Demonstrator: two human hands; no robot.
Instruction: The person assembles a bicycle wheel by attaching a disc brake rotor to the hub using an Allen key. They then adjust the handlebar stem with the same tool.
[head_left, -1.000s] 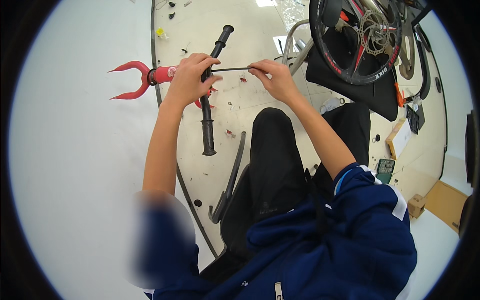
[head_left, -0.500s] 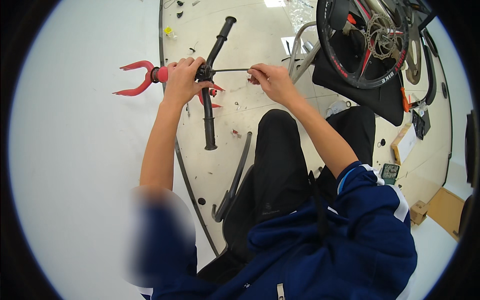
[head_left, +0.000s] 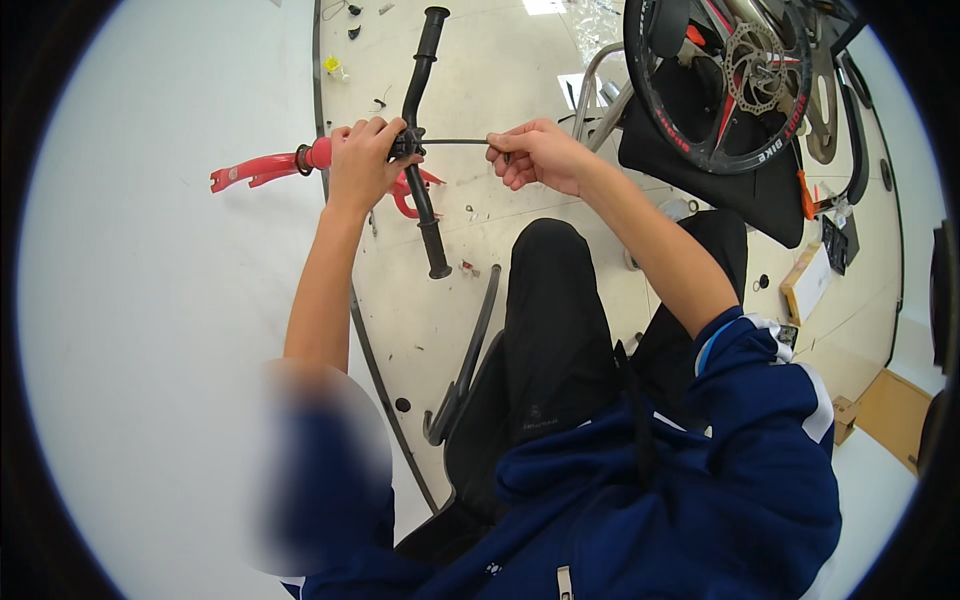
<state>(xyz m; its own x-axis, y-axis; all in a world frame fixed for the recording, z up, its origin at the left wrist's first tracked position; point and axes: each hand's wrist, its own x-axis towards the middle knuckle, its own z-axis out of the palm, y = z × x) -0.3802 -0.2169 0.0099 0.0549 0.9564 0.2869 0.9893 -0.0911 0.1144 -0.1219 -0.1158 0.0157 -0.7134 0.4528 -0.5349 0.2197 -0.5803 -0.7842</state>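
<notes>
My left hand (head_left: 362, 165) is wrapped around the red bicycle fork (head_left: 255, 172) close to the black handlebar stem (head_left: 408, 145). The fork's prongs point left and now show nearly edge-on. The black handlebar (head_left: 412, 92), a rubber grip at each end, runs from far to near across the stem. Out of the stem toward the right stretches a thin dark hex key (head_left: 455, 142). My right hand (head_left: 535, 158) pinches its outer end between thumb and fingers, and a short bent end shows at the fingertips. Where the key meets the stem is too small to make out.
A bicycle wheel with a disc rotor (head_left: 755, 70) stands at the far right above a black chair seat (head_left: 700, 180). Another red forked part (head_left: 405, 200) lies on the floor behind the handlebar. An orange-handled tool (head_left: 806, 195) and a white box (head_left: 808, 283) are at right.
The handlebar and fork have turned together about the fork's length; the handlebar's far end shifted away and left. My right hand has re-angled on the hex key, its fingers now more visible.
</notes>
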